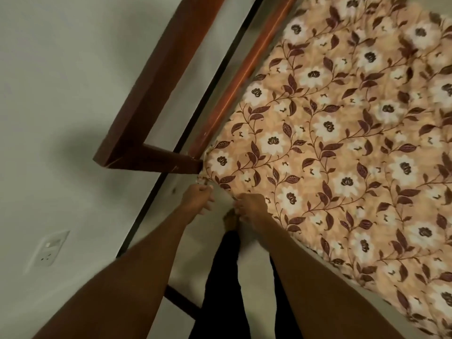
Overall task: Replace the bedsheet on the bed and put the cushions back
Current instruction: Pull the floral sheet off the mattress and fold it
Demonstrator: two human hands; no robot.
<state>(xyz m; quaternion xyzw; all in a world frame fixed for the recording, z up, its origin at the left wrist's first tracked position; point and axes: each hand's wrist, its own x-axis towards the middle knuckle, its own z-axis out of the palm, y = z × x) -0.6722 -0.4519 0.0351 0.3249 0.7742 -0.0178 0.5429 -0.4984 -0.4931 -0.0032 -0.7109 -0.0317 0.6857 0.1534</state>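
Bedsheet point(342, 148), soft peach floral cloth, corner tight in fingers of left hand point(198, 197) and right hand point(252, 204).

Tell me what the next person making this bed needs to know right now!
Left hand: pinches the floral bedsheet at its corner, beside the wooden bed frame.
Right hand: grips the sheet's near edge, close to the left hand.
Done: the sheet lies spread over the bed, slightly wrinkled.
Left: probably tuck in this corner and edge, then put the cushions back; none are in view.
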